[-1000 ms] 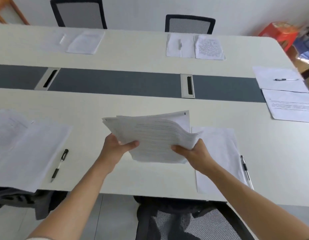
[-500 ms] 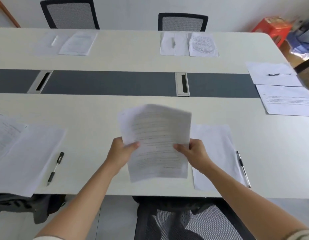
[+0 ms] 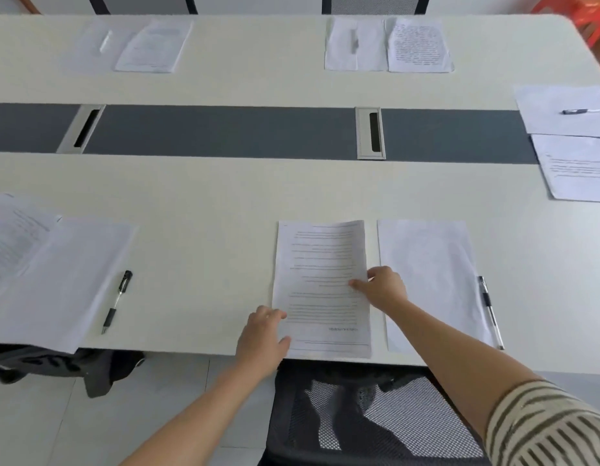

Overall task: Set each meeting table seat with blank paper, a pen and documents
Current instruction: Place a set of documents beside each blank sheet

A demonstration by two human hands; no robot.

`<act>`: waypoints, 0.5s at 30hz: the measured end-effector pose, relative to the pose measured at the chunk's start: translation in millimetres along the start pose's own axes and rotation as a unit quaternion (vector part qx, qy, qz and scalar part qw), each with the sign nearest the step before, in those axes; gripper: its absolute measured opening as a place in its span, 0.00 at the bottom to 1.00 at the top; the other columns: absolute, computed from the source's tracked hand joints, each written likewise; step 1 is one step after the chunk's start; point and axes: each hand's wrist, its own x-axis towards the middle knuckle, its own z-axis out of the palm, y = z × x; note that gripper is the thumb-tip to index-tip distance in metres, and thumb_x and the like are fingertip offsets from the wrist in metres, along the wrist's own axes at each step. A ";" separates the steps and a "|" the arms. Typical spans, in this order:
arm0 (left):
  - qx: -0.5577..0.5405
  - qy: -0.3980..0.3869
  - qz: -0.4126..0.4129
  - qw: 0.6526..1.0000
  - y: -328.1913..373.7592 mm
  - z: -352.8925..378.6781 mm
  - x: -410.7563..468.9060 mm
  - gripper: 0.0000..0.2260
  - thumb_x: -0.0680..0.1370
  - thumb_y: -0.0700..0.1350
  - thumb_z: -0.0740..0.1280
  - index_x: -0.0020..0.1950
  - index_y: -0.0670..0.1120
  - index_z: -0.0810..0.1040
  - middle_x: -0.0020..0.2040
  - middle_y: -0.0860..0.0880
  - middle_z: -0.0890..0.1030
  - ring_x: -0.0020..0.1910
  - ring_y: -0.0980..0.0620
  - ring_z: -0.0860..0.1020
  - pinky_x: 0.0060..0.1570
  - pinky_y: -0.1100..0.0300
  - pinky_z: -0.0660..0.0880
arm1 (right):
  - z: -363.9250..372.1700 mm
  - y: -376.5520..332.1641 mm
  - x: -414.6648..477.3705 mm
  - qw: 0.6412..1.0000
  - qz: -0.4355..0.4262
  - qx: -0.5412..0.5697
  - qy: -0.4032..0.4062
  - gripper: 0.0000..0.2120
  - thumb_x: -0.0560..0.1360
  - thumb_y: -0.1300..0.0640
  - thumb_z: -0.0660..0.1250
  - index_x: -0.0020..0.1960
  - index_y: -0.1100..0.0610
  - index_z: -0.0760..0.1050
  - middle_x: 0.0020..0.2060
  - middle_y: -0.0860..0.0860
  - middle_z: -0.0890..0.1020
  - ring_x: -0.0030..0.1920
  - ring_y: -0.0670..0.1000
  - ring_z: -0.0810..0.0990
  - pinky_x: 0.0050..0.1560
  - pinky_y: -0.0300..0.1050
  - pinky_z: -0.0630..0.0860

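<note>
Where the near edge of the surface (image 3: 191, 203) runs above a mesh chair (image 3: 376, 415), a printed document (image 3: 322, 287) is laid flat, its lower edge reaching almost to that rim; its left margin is touched low down by the left hand (image 3: 263, 334), fingers spread and loose, nothing gripped; its right margin is pinched between thumb and fingers of the right hand (image 3: 382, 287), the thumb lying on the printed face. Just beside it, across a narrow strip of bare surface, a blank sheet (image 3: 429, 280) is placed, and a pen (image 3: 490, 312) is set along that sheet's right edge, pointing toward the rim. Bare surface is left open between the document and the next seat to the left, where a second pen (image 3: 117, 301) is seen beside overlapping papers (image 3: 56, 280) that overhang the near edge. Beyond the document, clear room is left up to the dark central strip (image 3: 224, 132); on the far side and at the right end, further paper sets are laid.
</note>
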 end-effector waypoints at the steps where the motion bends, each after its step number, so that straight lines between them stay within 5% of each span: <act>1: 0.020 -0.002 0.014 1.000 2.2 4.2 1.4 0.22 0.77 0.49 0.65 0.70 0.49 0.68 0.71 0.49 0.65 0.69 0.50 0.65 0.63 0.56 0.69 | -9.2 6.6 -5.0 0.998 -0.016 -0.046 0.045 0.17 0.73 0.44 0.69 0.55 0.54 0.79 0.49 0.49 0.84 0.49 0.52 0.81 0.43 0.45 0.76; 4: 0.081 -0.020 0.039 0.996 6.7 15.9 9.6 0.27 0.77 0.51 0.64 0.75 0.51 0.62 0.77 0.45 0.56 0.75 0.46 0.56 0.71 0.54 0.62 | -35.1 50.9 -17.7 0.972 -0.077 -0.173 0.137 0.22 0.76 0.44 0.66 0.68 0.49 0.72 0.64 0.49 0.77 0.66 0.52 0.72 0.52 0.48 0.74; 7: 0.156 -0.046 0.057 0.985 8.5 26.9 16.6 0.31 0.77 0.54 0.65 0.77 0.52 0.56 0.79 0.43 0.48 0.78 0.43 0.48 0.73 0.52 0.59 | -46.6 101.5 -26.0 0.961 -0.040 -0.271 0.040 0.35 0.74 0.41 0.68 0.77 0.44 0.58 0.79 0.52 0.54 0.78 0.56 0.51 0.69 0.56 0.65; 10: 0.190 -0.040 0.067 0.979 10.1 32.0 24.0 0.33 0.76 0.54 0.65 0.78 0.52 0.54 0.79 0.41 0.46 0.78 0.42 0.47 0.72 0.52 0.59 | -38.5 121.0 -29.9 0.960 -0.029 -0.278 -0.005 0.39 0.72 0.39 0.69 0.78 0.40 0.53 0.80 0.50 0.45 0.79 0.57 0.45 0.72 0.57 0.62; 15: 0.192 -0.038 0.064 0.978 17.2 29.6 33.5 0.33 0.76 0.55 0.66 0.77 0.51 0.56 0.79 0.41 0.47 0.78 0.41 0.48 0.72 0.52 0.60 | -24.5 114.3 -32.9 0.963 -0.045 -0.266 0.008 0.39 0.72 0.39 0.68 0.78 0.40 0.52 0.80 0.51 0.45 0.79 0.58 0.44 0.72 0.58 0.63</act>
